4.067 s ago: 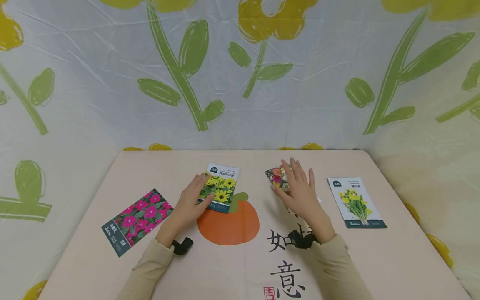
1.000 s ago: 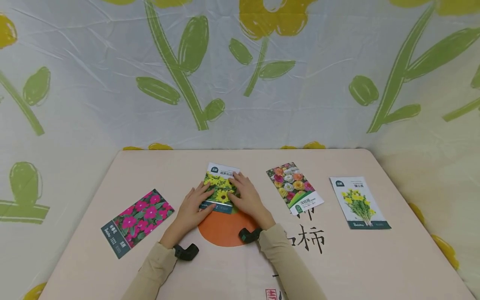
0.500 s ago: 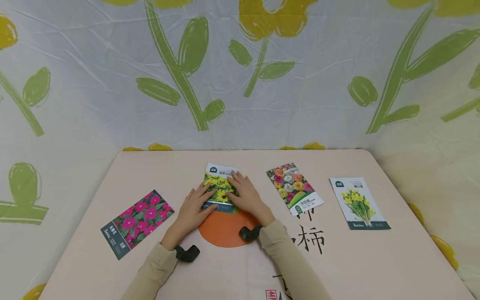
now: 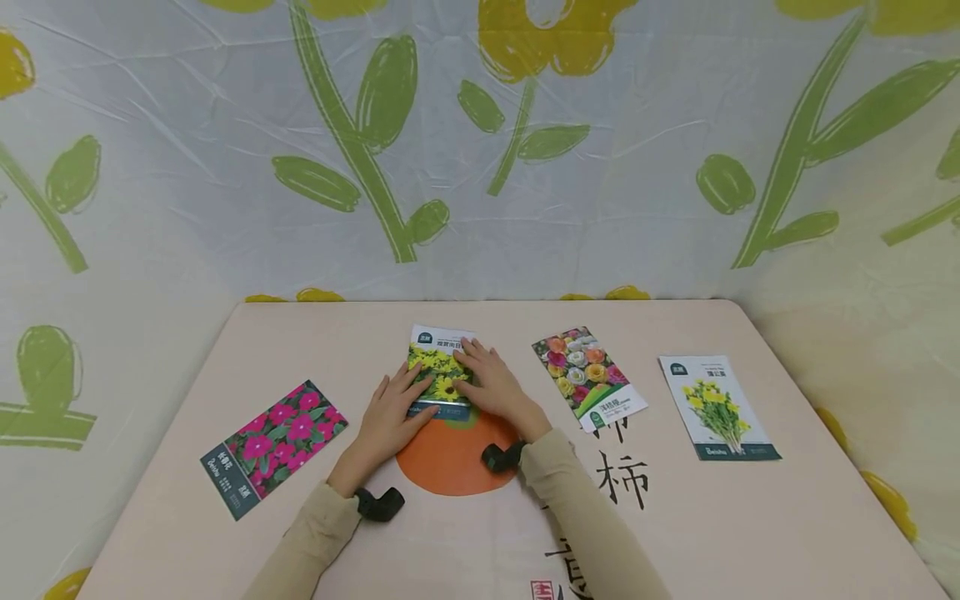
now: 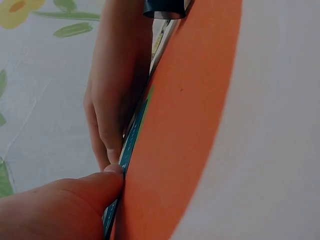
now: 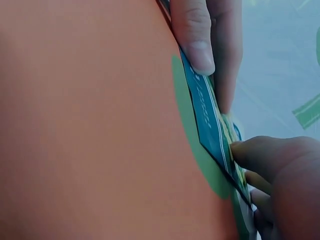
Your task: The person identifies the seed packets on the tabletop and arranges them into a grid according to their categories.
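A seed packet with yellow sunflowers lies flat at the back of the table, over the printed orange persimmon. My left hand rests on its left edge, fingers extended, with the thumb at its dark lower band. On the opposite edge lies my right hand, fingers spread over the printed front. In the left wrist view, the left thumb touches the packet's rim. In the right wrist view, the right thumb presses beside the packet's blue-green band. Parts of the packet's sides are hidden under both hands.
Left of the hands lies a packet with pink flowers, set askew. To the right are a mixed-colour bloom packet and a white packet with yellow flowers. A flower-printed curtain hangs behind the table.
My right hand has left the mixed-colour bloom packet and come over to the sunflower packet. Between both hands, the sunflower packet has turned slightly and now lies straighter.
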Available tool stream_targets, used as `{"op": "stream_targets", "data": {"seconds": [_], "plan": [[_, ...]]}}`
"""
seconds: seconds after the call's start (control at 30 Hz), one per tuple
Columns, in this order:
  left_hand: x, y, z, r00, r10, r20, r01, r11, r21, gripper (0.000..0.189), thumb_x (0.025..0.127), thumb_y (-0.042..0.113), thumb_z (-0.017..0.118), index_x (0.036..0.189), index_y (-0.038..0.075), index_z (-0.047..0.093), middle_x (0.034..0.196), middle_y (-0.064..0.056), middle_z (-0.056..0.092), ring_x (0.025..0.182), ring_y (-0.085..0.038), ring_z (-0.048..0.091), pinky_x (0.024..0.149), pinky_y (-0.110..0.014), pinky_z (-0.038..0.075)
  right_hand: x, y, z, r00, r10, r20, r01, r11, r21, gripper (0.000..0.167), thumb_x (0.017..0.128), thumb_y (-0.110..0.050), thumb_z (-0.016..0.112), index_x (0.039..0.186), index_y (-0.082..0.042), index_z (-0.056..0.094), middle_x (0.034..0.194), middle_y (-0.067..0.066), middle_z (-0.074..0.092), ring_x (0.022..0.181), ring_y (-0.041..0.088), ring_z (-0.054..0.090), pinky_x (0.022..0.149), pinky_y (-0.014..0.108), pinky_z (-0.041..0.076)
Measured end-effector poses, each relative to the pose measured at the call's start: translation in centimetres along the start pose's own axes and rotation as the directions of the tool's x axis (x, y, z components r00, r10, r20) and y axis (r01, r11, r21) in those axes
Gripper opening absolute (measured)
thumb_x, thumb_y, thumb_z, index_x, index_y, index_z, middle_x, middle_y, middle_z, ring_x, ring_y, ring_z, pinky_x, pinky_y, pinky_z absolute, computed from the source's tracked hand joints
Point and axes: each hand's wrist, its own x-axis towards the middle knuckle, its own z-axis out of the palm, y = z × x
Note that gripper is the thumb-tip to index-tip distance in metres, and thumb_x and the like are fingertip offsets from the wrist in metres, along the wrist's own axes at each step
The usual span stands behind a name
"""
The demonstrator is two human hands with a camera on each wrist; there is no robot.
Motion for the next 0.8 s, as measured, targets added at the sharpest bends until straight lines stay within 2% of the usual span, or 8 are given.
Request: {"op": "stream_targets", "data": {"seconds": [0.27,0.7,0.8], "plan": [[0.4,0.2,0.0,1.000,-0.010,0.016,0.010,1.000,0.019,0.057,0.097,0.039,0.062,0.145,0.009,0.052,0.157,-0.014,0.035,0.148,-0.037,0.020,0.118,-0.060,0.011,0.4,0.8,-0.4,0.999,-0.046,0.027,0.045,0.999,0.014,0.055,0.099,-0.024,0.058,0.146,0.001,0.046,0.158,0.021,0.030,0.148,0.038,0.021,0.118,0.058,0.014],[1.2,0.3,0.4,0.999,-0.024,0.047,0.022,0.998,0.053,0.057,0.100,0.043,0.057,0.148,0.013,0.049,0.160,-0.013,0.030,0.150,-0.037,0.015,0.118,-0.061,0.008,1.0,1.4,-1.2,0.994,-0.047,0.094,0.042,0.997,0.061,0.054,0.103,-0.028,0.053,0.148,-0.001,0.043,0.160,0.019,0.027,0.150,0.034,0.016,0.120,0.054,0.008],[1.3,0.3,0.4,0.997,-0.032,0.063,0.029,0.998,0.048,0.057,0.100,0.043,0.056,0.148,0.013,0.048,0.161,-0.013,0.029,0.150,-0.038,0.013,0.118,-0.061,0.006,1.1,1.5,-1.3,0.994,-0.060,0.096,0.054,0.997,0.061,0.053,0.104,-0.027,0.053,0.148,0.001,0.043,0.159,0.021,0.027,0.149,0.036,0.016,0.120,0.056,0.008]]}}
